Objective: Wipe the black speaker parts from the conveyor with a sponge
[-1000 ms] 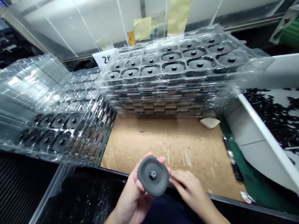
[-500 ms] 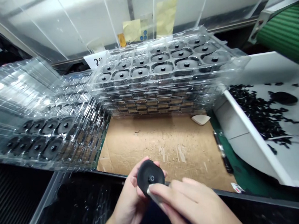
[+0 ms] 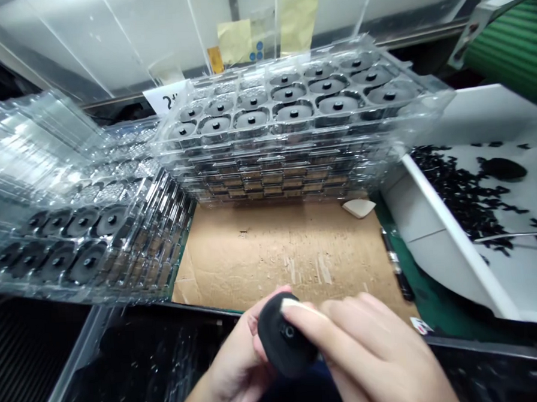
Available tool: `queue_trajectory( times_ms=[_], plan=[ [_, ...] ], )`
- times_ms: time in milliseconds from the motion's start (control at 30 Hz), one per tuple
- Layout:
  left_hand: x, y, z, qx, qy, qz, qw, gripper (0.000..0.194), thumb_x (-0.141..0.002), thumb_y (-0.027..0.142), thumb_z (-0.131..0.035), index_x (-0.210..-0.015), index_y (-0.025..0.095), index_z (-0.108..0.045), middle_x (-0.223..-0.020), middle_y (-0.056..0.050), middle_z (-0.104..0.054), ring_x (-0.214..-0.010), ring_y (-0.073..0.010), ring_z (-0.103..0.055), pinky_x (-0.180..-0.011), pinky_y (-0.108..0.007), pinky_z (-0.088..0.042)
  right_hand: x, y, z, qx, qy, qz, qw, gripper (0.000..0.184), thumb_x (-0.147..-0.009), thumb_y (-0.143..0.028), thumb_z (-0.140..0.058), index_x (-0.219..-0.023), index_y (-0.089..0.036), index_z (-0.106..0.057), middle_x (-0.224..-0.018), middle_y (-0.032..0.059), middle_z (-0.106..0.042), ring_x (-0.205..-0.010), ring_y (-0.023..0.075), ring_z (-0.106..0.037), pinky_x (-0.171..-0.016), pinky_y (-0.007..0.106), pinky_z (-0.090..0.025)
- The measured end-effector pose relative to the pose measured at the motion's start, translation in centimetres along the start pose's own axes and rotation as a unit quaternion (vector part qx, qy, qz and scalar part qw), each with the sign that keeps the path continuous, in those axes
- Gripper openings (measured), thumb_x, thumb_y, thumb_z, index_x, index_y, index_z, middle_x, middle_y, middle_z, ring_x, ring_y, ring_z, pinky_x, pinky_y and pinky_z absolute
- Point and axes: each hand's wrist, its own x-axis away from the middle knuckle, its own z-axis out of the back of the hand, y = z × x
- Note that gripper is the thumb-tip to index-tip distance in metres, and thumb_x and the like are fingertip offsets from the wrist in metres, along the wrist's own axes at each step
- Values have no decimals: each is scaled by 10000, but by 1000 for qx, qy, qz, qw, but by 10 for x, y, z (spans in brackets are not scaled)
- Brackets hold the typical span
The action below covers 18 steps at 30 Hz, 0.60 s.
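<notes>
My left hand (image 3: 239, 373) grips a round black disc (image 3: 280, 338) with a small hub at its centre, holding it at the near edge of the bench. My right hand (image 3: 371, 354) lies over the disc's right side, its fingers curled and a fingertip pressing on the disc's upper rim. A stack of clear plastic trays (image 3: 292, 140) holding several similar black discs stands at the back centre. A second, tilted stack of clear trays (image 3: 72, 235) with black discs lies to the left.
A brown cardboard sheet (image 3: 280, 254) covers the bench in front of me. To the right a white bin (image 3: 468, 232) holds many small black parts. A black pen (image 3: 397, 266) lies beside the cardboard. Yellow notes (image 3: 237, 40) hang on the clear back panel.
My right hand has come from beside the disc onto its face, covering its right side. The disc has turned and tilted slightly in my left hand.
</notes>
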Motion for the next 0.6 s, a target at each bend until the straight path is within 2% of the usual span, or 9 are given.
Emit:
queue_trajectory(
  times_ms=[67,100,167,267,367,433,467,533,600],
  plan=[
    [2,1,-2,-5,-18,9,1000,518,-464,317,-858,-947,205,-709,-874,-20,-735,-814,-119,-659,-760,-178,-469,-9,7,-2,-68,16,34,997,300,-936,-185,-340,-1058,-208,-614,-707,27,-609,-604,139,-521,-561,280,-397],
    [4,2,-2,-10,-22,9,1000,505,-490,315,-847,-962,206,-705,-898,-28,-734,-825,-135,-663,-761,-193,-476,-12,12,-4,-107,16,25,994,302,-936,-177,-339,-1036,-230,-619,-744,23,-620,-639,134,-542,-582,270,-416],
    [8,5,1,-7,-27,6,1000,503,-533,321,-826,-1010,239,-688,-1024,-49,-718,-903,-187,-665,-787,-241,-492,-9,26,-11,-143,20,-56,988,278,-920,-154,-379,-1031,-253,-614,-832,19,-641,-727,128,-587,-633,247,-458],
    [13,8,9,27,-56,5,998,537,-566,333,-808,-1077,279,-652,-1166,-63,-664,-1005,-240,-641,-805,-288,-512,15,46,-34,-103,2,-188,977,239,-901,-201,-450,-1085,-251,-596,-901,34,-661,-794,149,-629,-657,251,-507],
    [14,8,15,51,-82,-2,995,546,-585,359,-789,-1102,268,-637,-1141,-59,-674,-1011,-240,-639,-789,-284,-530,47,59,-69,-111,-75,-204,970,246,-891,-245,-447,-1073,-230,-611,-903,40,-686,-807,172,-660,-682,283,-547],
    [13,6,17,60,-84,-4,995,539,-601,370,-775,-1110,264,-633,-1133,-58,-676,-1007,-240,-641,-782,-281,-535,61,63,-82,-120,-94,-204,967,247,-886,-251,-430,-1026,-208,-629,-893,43,-702,-802,185,-672,-691,304,-559],
    [12,6,16,61,-86,-5,994,540,-605,370,-772,-1114,261,-631,-1135,-61,-674,-1008,-242,-640,-781,-282,-535,63,64,-83,-117,-89,-212,966,249,-892,-254,-418,-1018,-199,-626,-903,46,-706,-810,187,-675,-692,305,-561],
    [10,4,14,57,-99,-4,993,554,-603,363,-776,-1125,255,-624,-1134,-69,-672,-1009,-252,-638,-780,-287,-531,58,60,-70,-103,-56,-245,962,243,-909,-267,-410,-1043,-199,-602,-962,50,-699,-843,178,-673,-697,283,-558],
    [9,3,10,44,-110,-4,993,567,-591,365,-786,-1124,255,-625,-1124,-72,-676,-1000,-256,-641,-782,-287,-521,43,49,-44,-82,27,-267,960,219,-909,-274,-443,-1075,-233,-580,-1013,31,-684,-860,157,-662,-673,234,-543]
  ],
)
